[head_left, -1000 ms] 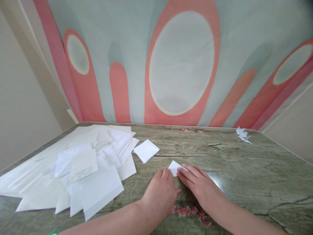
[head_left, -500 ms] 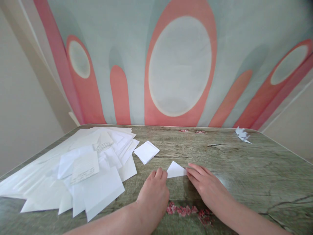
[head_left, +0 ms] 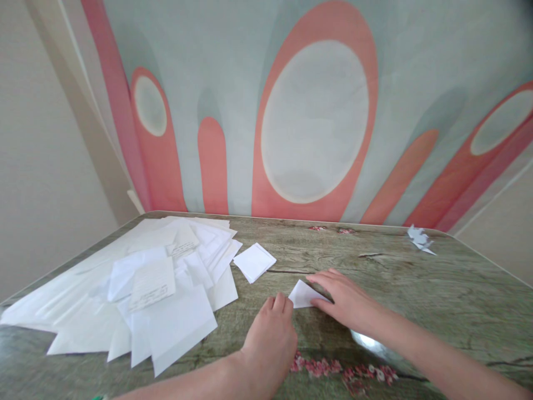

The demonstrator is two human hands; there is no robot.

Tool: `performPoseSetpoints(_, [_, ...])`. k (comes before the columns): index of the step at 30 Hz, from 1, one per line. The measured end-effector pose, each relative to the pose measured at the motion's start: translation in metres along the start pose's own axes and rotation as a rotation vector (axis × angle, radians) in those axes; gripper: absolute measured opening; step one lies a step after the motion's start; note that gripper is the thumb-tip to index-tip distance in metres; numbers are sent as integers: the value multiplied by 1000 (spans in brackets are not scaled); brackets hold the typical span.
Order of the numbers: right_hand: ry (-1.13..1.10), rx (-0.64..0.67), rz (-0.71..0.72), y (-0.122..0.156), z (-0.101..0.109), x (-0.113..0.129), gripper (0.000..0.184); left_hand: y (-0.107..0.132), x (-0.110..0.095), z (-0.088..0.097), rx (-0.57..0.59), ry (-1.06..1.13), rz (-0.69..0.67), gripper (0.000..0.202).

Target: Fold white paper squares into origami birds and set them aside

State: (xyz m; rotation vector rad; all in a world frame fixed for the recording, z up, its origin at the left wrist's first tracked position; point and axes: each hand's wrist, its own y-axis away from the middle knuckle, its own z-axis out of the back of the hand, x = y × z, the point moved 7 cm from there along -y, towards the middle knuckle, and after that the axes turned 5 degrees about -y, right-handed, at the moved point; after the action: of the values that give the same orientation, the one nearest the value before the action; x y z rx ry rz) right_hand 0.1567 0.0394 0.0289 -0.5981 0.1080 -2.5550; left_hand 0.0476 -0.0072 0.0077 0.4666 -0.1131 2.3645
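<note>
A small triangle of folded white paper lies on the wood-grain table in front of me. My left hand is closed, with its fingertips pinching the paper's left corner. My right hand is on the other side with thumb and fingers apart. Its thumb touches the paper's right corner, while the fingers reach past the far edge. Just beyond my left hand rests a short stack of white paper squares.
Loose white sheets cover the table's left side in a spread-out pile, some with writing. A folded white paper shape sits near the far right corner. Behind the table rises a grey and coral patterned backdrop.
My right hand has opened, its fingers moving up and left behind the paper and its thumb onto the right corner. My left hand keeps its pinch. The whole view has shifted slightly.
</note>
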Motion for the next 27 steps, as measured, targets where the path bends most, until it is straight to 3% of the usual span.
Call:
performPoseSetpoints(5, [-251,86,-207,-27,-26,-9,57,-4,-3,-3,-47,-5,26,23])
performPoseSetpoints(9, [-312,135,-195,-34,-31,-12,46,-7,1,0,-55,43,32,21])
performPoseSetpoints(15, [-369,68,-172,-24,-27,-12,35,-10,35,3,-39,187,203,20])
performPoseSetpoints(22, [-355,11,-172,-19,-23,-11,22,-15,49,0,-232,455,154,30])
performPoseSetpoints(25, [-333,1,-99,-14,-12,-3,10,-14,50,-1,-324,616,126,43])
performPoseSetpoints(27, [-349,19,-15,-9,-2,5,17,-13,49,2,-366,681,98,48])
